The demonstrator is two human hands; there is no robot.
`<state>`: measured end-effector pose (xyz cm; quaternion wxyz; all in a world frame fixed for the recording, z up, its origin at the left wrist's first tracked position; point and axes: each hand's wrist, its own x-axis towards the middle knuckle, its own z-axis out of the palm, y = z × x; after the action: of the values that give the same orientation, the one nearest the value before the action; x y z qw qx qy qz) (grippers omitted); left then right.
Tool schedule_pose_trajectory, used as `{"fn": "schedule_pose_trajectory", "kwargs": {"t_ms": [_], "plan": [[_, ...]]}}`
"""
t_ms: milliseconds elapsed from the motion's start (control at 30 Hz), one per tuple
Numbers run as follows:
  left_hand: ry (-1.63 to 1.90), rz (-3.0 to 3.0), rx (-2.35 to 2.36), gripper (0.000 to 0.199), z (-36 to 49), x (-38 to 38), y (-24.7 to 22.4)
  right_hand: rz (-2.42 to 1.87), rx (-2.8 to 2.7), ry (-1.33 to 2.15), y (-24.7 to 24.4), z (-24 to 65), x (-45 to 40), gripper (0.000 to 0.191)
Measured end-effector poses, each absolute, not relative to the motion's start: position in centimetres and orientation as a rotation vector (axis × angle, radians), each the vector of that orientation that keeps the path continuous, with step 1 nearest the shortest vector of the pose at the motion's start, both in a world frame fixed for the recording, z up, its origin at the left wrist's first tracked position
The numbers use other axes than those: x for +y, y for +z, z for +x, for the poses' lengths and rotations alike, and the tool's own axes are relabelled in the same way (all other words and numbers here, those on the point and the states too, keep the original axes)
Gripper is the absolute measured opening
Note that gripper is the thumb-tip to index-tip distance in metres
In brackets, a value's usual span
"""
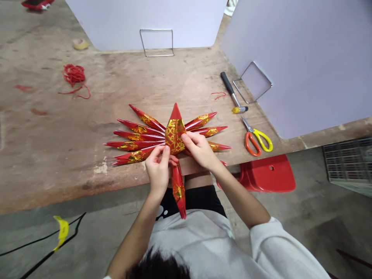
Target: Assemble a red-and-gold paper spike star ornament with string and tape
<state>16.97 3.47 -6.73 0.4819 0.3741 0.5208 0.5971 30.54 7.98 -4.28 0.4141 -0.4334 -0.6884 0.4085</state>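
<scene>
A fan-shaped ornament of folded red and gold paper (175,128) lies at the table's front edge. Its pointed strips spread to both sides, and one hangs over the edge towards my lap. My left hand (159,167) pinches the lower left of the broad middle piece between thumb and fingers. On that piece's right side, my right hand (199,149) grips the edge, thumb on top. The undersides of the fingers and the strips' joined middle are hidden.
Scissors (255,137) and a small hammer (232,91) lie to the right. Red string (74,75) and a tape roll (80,43) are at left. White boards with wire stands (157,55) rise behind. A red stool (269,174) stands below the edge.
</scene>
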Motion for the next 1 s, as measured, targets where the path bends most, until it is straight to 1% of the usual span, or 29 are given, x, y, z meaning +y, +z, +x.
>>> {"fn": "schedule_pose_trajectory", "kwargs": {"t_ms": [67, 200, 300, 400, 500, 567, 600, 667, 733, 800, 900, 1000], "plan": [[1.458, 0.946, 1.297, 0.025, 17.0, 3.2, -6.8, -1.119, -1.65, 1.022, -4.3, 30.4, 7.9, 0.043], [1.429, 1.0, 1.346, 0.025, 17.1, 2.6, -7.2, -1.164, -1.638, 0.934, -4.5, 30.1, 7.7, 0.044], [1.494, 0.999, 1.457, 0.026, 17.6, 2.5, -7.8, -1.161, -1.695, 0.885, -4.5, 29.9, 7.7, 0.044], [1.568, 0.933, 1.447, 0.027, 17.9, 2.5, -8.2, -1.167, -1.705, 0.863, -4.5, 29.7, 7.8, 0.044], [1.652, 0.861, 1.401, 0.029, 17.5, 2.2, -7.9, -1.167, -1.663, 0.89, -4.3, 29.7, 7.9, 0.043], [1.646, 0.865, 1.494, 0.029, 16.9, 1.5, -7.4, -1.16, -1.642, 0.907, -4.2, 29.7, 8.0, 0.042], [1.589, 0.916, 1.583, 0.028, 16.6, 1.1, -7.1, -1.156, -1.638, 0.912, -4.1, 29.7, 8.1, 0.042], [1.345, 1.136, 1.76, 0.026, 16.3, 0.3, -6.5, -1.154, -1.636, 0.913, -4.0, 29.7, 8.1, 0.042], [1.043, 1.416, 1.912, 0.03, 16.5, -0.2, -6.0, -1.171, -1.631, 0.902, -3.9, 29.6, 8.0, 0.042], [0.826, 1.623, 2.049, 0.035, 17.2, -0.4, -5.6, -1.202, -1.622, 0.892, -4.0, 29.4, 7.9, 0.043], [0.696, 1.736, 2.224, 0.034, 18.3, -0.2, -5.4, -1.241, -1.621, 0.846, -4.1, 29.3, 7.8, 0.043], [0.634, 1.775, 2.255, 0.028, 19.0, 0.1, -5.7, -1.264, -1.616, 0.767, -4.2, 29.2, 7.8, 0.04]]}}
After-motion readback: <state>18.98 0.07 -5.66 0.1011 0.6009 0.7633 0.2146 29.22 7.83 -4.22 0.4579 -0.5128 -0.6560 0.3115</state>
